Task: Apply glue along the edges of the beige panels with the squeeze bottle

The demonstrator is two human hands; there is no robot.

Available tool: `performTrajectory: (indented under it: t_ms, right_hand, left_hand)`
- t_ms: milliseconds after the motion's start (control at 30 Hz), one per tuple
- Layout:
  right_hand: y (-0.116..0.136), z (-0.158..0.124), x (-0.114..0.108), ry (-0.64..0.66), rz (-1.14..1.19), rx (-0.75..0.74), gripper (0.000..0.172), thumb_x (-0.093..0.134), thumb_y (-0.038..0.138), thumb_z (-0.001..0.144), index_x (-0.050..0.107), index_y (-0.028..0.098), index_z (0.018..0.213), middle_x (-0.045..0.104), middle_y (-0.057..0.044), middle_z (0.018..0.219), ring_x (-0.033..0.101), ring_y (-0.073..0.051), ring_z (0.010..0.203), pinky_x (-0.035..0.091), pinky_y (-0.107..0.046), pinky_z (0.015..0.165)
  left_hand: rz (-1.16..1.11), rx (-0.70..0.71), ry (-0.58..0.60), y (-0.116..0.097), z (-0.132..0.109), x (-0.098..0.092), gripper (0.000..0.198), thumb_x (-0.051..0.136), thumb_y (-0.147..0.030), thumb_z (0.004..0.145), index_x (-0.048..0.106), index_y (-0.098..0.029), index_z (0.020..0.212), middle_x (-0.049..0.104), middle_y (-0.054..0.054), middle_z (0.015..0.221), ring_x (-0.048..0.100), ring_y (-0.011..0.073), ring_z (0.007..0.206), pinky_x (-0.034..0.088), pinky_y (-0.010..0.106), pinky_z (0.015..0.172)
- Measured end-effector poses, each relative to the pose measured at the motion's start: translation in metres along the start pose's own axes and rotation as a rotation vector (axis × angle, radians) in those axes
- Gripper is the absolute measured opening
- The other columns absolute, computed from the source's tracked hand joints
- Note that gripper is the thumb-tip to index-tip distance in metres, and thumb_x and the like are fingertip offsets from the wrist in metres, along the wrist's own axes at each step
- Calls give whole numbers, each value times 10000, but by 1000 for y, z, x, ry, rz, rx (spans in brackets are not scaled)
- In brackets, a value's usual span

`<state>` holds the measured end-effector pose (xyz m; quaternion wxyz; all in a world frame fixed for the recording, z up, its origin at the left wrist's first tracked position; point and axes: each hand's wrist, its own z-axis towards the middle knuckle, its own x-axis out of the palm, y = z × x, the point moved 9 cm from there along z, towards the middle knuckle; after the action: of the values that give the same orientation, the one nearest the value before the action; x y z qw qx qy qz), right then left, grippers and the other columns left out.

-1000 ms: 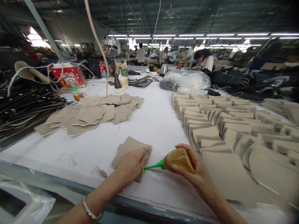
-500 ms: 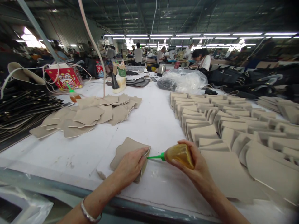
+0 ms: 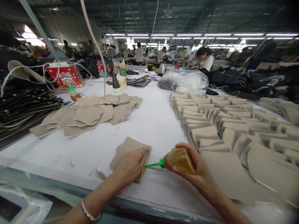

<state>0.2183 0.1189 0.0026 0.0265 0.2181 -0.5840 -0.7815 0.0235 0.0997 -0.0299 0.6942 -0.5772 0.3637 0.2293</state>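
My left hand (image 3: 132,164) grips a beige leather piece (image 3: 127,148) near the table's front edge, its fingers curled over the right side, where a fold or lifted edge shows. In my right hand (image 3: 195,165) lies a squeeze bottle (image 3: 178,160) of amber liquid, tipped sideways. The bottle's thin green nozzle points left, and its tip meets the right edge of the leather piece, just below my left fingertips. My left palm hides part of the piece.
Loose beige pieces (image 3: 88,113) are heaped at the left. Rows of folded beige pieces (image 3: 210,130) cover the right side. Behind stand another glue-like bottle (image 3: 74,95), a red box (image 3: 64,76), a clear plastic bag (image 3: 184,81) and a kettle (image 3: 162,69). A hose (image 3: 94,40) hangs down.
The bottle's nozzle tip has slid a little down along the leather piece's right edge, towards me. My left hand stays on the piece, almost unmoved.
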Motion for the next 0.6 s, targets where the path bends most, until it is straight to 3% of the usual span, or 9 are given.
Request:
performTrajectory:
  t_ms: [167,333,467,600]
  right_hand:
    - [0,10,-11,-95,-75,-55,498,758,435,815,482,292,1204,521,-1,1057,538,-196,851,429,-298,755]
    - [2,20,-21,-207,-147,-112,503,754,442,809,493,275,1206,495,-21,1095,517,-225,915,416,-326,803]
    - [2,14,-13,-161,-135,-79,502,757,438,808,488,284,1203,509,-10,1059,529,-212,862,422,-320,782]
    - [-10,4,0,-37,71,96,544,779,448,783,477,265,1197,564,-2,939,553,-209,789,451,-309,721]
  left_hand:
    - [-16,-3,-7,-1,0,-2,394,347,-183,942,546,-128,1277,588,71,1256,544,233,1144,416,369,1026]
    - [-9,-7,6,-2,1,-2,398,349,-187,936,550,-141,1277,587,65,1259,546,234,1142,419,367,1024]
    - [-6,-13,7,-2,0,-2,399,349,-187,935,552,-137,1276,591,65,1253,548,229,1140,420,356,1021]
    - [-19,-25,11,0,0,-1,398,361,-190,930,550,-136,1277,587,63,1260,542,228,1147,408,352,1029]
